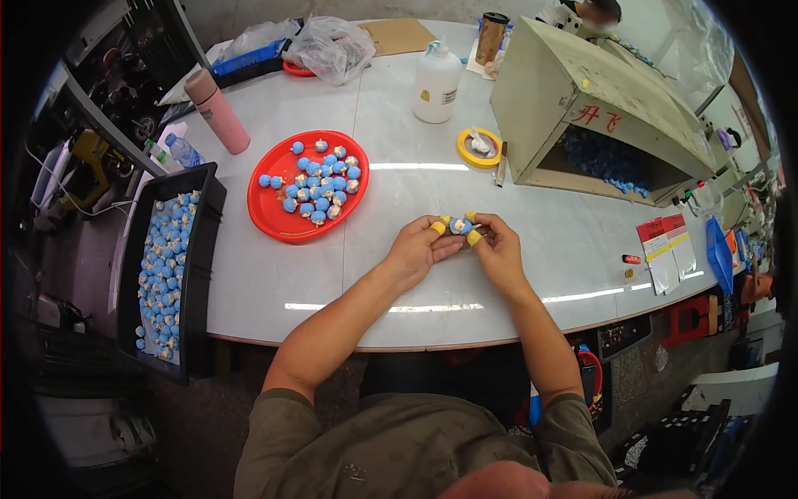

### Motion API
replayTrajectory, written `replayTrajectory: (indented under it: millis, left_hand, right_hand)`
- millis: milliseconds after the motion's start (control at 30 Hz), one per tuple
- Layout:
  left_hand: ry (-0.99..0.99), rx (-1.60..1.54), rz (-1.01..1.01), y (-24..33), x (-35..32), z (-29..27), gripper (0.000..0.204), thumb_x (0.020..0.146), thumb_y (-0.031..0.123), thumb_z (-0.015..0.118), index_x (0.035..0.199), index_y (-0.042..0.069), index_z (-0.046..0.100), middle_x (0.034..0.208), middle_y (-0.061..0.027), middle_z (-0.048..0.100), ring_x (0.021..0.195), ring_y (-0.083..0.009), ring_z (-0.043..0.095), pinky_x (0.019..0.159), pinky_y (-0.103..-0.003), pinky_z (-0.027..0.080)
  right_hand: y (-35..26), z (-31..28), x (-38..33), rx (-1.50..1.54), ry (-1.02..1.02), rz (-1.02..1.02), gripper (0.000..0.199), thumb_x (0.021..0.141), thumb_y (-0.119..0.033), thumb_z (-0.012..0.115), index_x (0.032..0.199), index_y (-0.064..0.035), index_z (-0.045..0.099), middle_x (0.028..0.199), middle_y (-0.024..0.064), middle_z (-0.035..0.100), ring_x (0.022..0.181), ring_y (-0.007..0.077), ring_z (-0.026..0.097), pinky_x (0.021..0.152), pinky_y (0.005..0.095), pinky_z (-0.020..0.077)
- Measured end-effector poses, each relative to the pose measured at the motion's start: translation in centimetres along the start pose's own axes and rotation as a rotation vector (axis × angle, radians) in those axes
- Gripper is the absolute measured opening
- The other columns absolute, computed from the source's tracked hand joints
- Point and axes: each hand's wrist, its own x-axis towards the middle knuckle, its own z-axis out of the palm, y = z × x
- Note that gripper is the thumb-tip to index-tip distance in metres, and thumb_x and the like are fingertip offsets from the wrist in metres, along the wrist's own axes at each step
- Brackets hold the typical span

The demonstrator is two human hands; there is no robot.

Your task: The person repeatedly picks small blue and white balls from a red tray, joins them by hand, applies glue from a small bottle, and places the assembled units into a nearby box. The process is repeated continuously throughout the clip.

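Far left of the fingers point(438, 226), a black bin point(199, 287) holds many small blue-and-white pieces point(162, 266); nearer on that side, a red tray point(268, 219) carries a smaller batch point(316, 180) of similar ones. The left hand point(420, 249) and right hand point(500, 254) meet above the counter point(274, 287), their yellow-wrapped fingers closed narrowly on one blue-and-white piece point(460, 225) between them. That piece is in work, it seems; the rest lie ungripped, though which batch counts as done and which as left cannot be told. Beyond the fingers to the right, a beige box point(532, 91) holds a blue heap point(594, 158) in shadow, too dark to make out singly. The fingers cover part of the held piece, whose detail is too small to read; its underside is hidden too.
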Motion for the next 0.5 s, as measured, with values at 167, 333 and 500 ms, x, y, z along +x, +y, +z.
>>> replayTrajectory:
  millis: [167,333,500]
  left_hand:
    - [-0.002,0.070,0.045,-0.2,-0.2,0.1,0.023,0.100,0.005,0.056,0.122,-0.001,0.053,0.117,-0.0137,0.064,0.107,-0.0217,0.068,0.092,-0.032,0.058]
    - [-0.028,0.107,0.038,-0.4,0.1,-0.4,0.024,0.098,0.003,0.058,0.122,-0.002,0.054,0.117,-0.0134,0.064,0.104,-0.0208,0.067,0.094,-0.031,0.058]
    - [0.002,0.140,0.058,-0.4,-0.1,0.1,0.021,0.097,0.002,0.059,0.118,-0.002,0.056,0.116,-0.0130,0.064,0.102,-0.0199,0.068,0.093,-0.031,0.058]
  right_hand:
    - [-0.5,-0.9,0.4,0.189,-0.106,0.103,0.027,0.092,0.003,0.062,0.120,0.0054,0.061,0.111,0.0050,0.064,0.090,0.0102,0.061,0.080,0.0240,0.0511]
    - [0.4,-0.8,0.6,0.202,-0.115,-0.074,0.026,0.092,0.002,0.063,0.118,0.0032,0.063,0.111,0.0059,0.063,0.089,0.0111,0.062,0.079,0.0242,0.0506]
    - [-0.3,-1.5,0.8,0.000,-0.119,-0.127,0.025,0.087,0.002,0.066,0.111,0.0017,0.067,0.106,0.0073,0.065,0.084,0.0114,0.060,0.073,0.0251,0.0484]
